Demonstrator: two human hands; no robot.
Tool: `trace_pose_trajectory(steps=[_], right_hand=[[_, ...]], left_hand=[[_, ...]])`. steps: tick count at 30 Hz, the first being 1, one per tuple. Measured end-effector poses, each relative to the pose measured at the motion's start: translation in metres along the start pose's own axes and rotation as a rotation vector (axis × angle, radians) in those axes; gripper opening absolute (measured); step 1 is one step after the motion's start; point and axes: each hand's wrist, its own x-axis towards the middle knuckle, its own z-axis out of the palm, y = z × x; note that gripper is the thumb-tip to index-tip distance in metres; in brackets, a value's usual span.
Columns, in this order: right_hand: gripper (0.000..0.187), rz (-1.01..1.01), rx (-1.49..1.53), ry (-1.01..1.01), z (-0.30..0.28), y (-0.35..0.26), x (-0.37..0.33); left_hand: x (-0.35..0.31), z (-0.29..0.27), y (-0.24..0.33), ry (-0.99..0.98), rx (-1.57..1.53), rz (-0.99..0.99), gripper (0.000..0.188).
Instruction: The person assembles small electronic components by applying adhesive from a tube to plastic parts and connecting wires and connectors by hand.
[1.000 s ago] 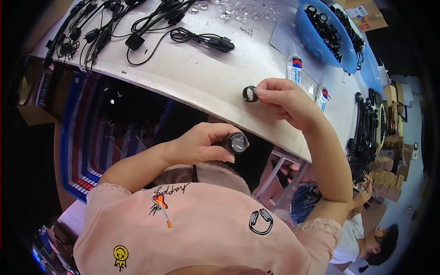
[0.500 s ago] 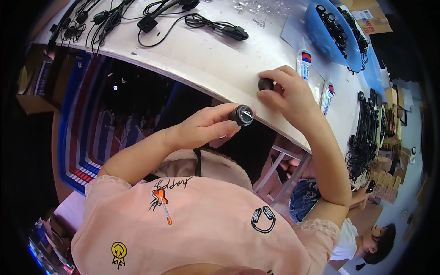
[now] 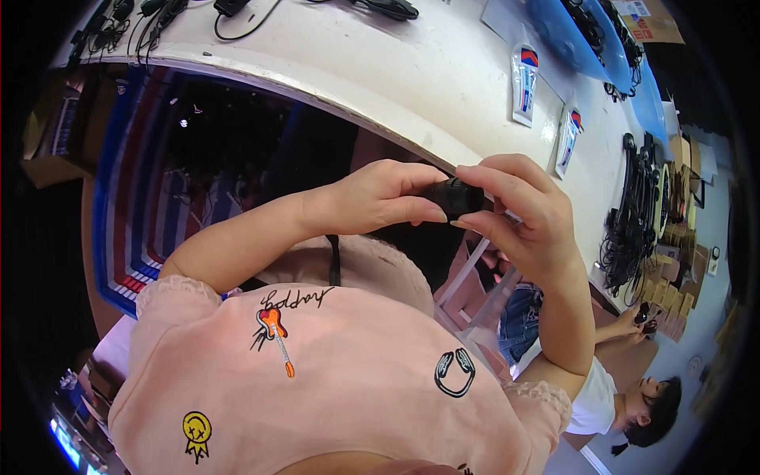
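My left hand [image 3: 378, 194] is closed round a short black cylinder [image 3: 438, 198], its thumb along the near side. My right hand [image 3: 532, 210] pinches a black round cap [image 3: 465, 196] between thumb and fingers. Cap and cylinder are pressed end to end in front of my body, just off the table's near edge. The fingers cover much of both parts. I cannot tell whether the cap is screwed on or only touching. The clear glassy end of the cylinder is hidden now.
On the white table [image 3: 317, 67], two glue tubes [image 3: 523, 85] lie beyond my right hand. Blue bowls [image 3: 554, 39] of black parts stand at the far right, near bundled black cables [image 3: 629, 206]. More cables [image 3: 119, 24] lie far left. A co-worker [image 3: 625, 404] sits at right.
My right hand has brought the cap from the table back to the cylinder in my left hand, and the two parts now meet. My left hand has shifted slightly right.
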Motion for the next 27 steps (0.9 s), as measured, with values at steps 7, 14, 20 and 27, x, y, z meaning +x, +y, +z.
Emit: trace_pose_trajectory(steps=[7, 14, 20, 27], right_hand=[[0.039, 0.274, -0.089, 0.02, -0.003, -0.007, -0.028], [0.042, 0.104, 0.122, -0.006, -0.002, 0.001, -0.041], [0.045, 0.167, -0.12, -0.034, -0.006, 0.003, -0.049], [0.037, 0.019, -0.174, 0.112, -0.001, 0.001, -0.041]], left_hand=[[0.01, 0.021, -0.002, 0.022, 0.149, 0.019, 0.027], [0.017, 0.026, -0.011, -0.033, 0.116, 0.158, 0.03], [0.016, 0.029, -0.004, -0.073, 0.113, 0.074, 0.029], [0.016, 0.025, -0.011, -0.06, 0.154, 0.136, 0.028]])
